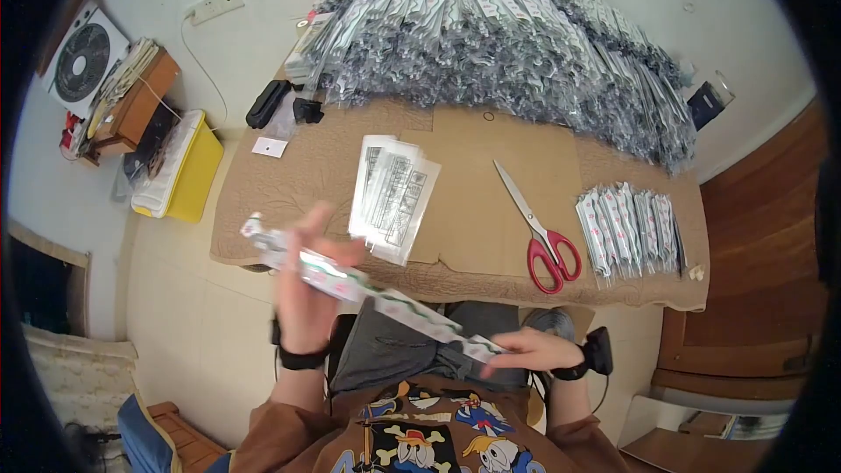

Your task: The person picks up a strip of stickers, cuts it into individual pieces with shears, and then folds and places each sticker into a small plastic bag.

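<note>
A long, narrow white wrapper strip (412, 314) with green wavy lines and pink marks slants across in front of my lap. My left hand (307, 289) is closed round its upper left part, somewhat blurred by motion. At the lower right end, my right hand (536, 352) pinches the strip between thumb and fingers. Just beyond my left hand, several clear printed plastic bags (392, 197) lie overlapping on the table. Scissors with red handles (545, 250) lie with their blades closed, pointing away from me.
A large heap of similar wrapped strips (491, 44) fills the table's far side. A smaller row of patterned packets (629, 232) lies at the right. A black case (267, 103) sits at the back left. Cardboard (473, 184) covers the middle of the cloth-covered table (254, 184).
</note>
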